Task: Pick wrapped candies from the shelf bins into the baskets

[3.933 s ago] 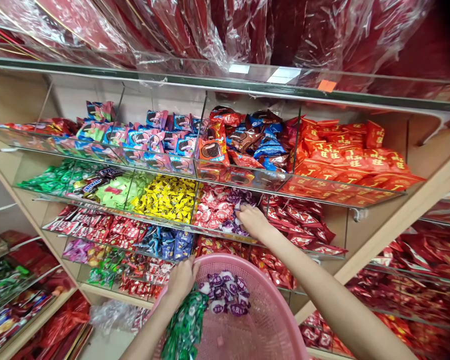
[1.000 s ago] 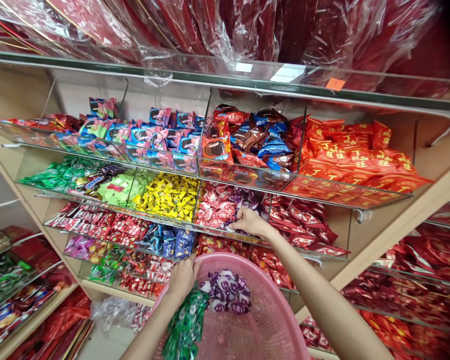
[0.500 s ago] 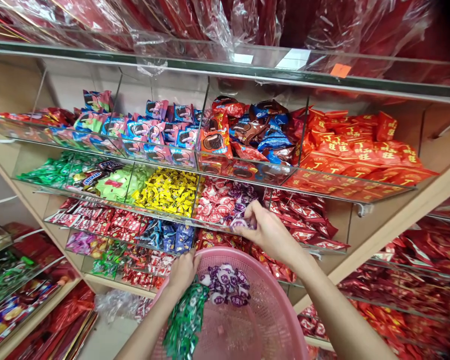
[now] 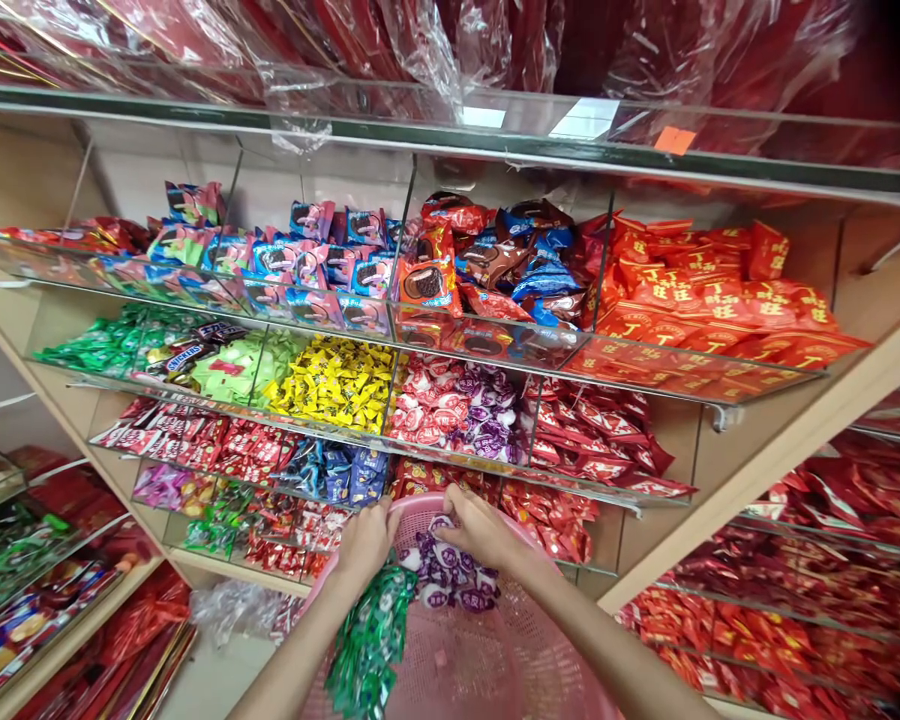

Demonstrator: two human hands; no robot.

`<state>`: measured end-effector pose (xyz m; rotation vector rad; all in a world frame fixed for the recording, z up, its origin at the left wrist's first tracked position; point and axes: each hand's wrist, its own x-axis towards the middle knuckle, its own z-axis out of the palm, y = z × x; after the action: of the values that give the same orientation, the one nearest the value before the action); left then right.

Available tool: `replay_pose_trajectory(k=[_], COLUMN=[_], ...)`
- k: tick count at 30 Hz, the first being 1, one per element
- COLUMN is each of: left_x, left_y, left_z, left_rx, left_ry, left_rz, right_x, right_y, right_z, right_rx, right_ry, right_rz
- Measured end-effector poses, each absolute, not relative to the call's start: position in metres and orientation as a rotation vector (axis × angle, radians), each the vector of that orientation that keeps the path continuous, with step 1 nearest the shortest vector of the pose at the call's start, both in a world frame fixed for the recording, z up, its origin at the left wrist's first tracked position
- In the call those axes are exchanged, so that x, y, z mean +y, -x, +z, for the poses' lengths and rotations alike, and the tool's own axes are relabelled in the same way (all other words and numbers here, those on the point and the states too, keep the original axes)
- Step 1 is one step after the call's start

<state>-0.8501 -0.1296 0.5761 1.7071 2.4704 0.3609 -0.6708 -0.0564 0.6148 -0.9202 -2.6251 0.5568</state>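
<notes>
A pink plastic basket is in front of me. My left hand is closed on its far rim, left of centre. Inside the basket, green-wrapped candies are heaped below my left hand. Purple-and-white wrapped candies lie to their right. My right hand is bent over the basket just inside the far rim, its thumb and fingers closed around a purple-and-white candy. The fingertips partly cover that candy.
Ahead are glass shelves split into compartments. They hold yellow candies, purple candies, red packets and blue cookie packs. Orange-red packets fill the upper right. A slanted wooden side panel borders the right.
My right hand has moved down and left from the purple candy compartment to the basket's far rim, with a candy in its fingers. My left hand has stayed on the rim.
</notes>
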Motion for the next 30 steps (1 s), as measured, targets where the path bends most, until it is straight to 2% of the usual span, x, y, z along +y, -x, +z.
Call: replay_pose_trajectory(k=[8, 16, 22, 30], left_x=[-0.129, -0.131, -0.131, -0.130], left_y=[0.849, 0.848, 0.848, 0.850], left_z=[0.578, 0.581, 0.581, 0.575], left_rx=[2.461, 2.460, 2.470, 2.479], left_ry=[-1.709, -1.702, -1.695, -1.725], left_rz=[0.395, 0.383, 0.387, 0.383], right_x=[-0.069, -0.072, -0.082, -0.056], right_y=[0.695, 0.693, 0.689, 0.675], right_z=[0.604, 0.601, 0.638, 0.708], right_rx=[-2.795, -2.777, -2.702, -2.306], right_ry=[1.049, 1.069, 0.955, 0.832], right_rz=[0.108, 0.001, 0.101, 0.209])
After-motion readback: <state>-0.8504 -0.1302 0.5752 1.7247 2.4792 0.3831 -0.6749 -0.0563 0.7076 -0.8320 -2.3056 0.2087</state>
